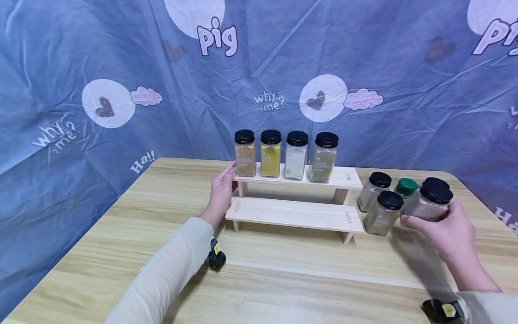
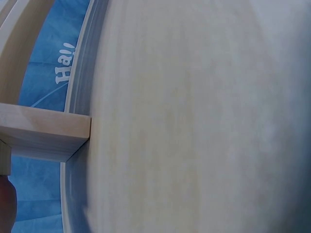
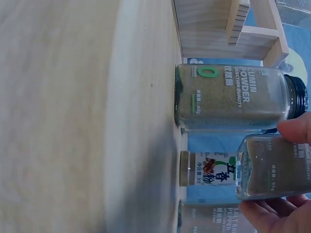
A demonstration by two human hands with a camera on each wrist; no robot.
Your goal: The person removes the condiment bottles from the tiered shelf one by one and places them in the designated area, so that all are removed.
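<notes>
In the head view my right hand grips a square glass spice jar with a black lid, raised off the table at the right. The right wrist view shows this held jar, full of brownish powder, between thumb and fingers. Beside it stand a cumin powder jar, a smaller green-lidded jar and another jar. My left hand holds the left end of the two-tier wooden rack; part of its fingers is hidden. Several black-lidded spice jars stand in a row on the upper tier.
The lower tier has no jars on it. To the right of the rack, a black-lidded jar stands near the upper tier's end. A blue printed cloth hangs behind the wooden table.
</notes>
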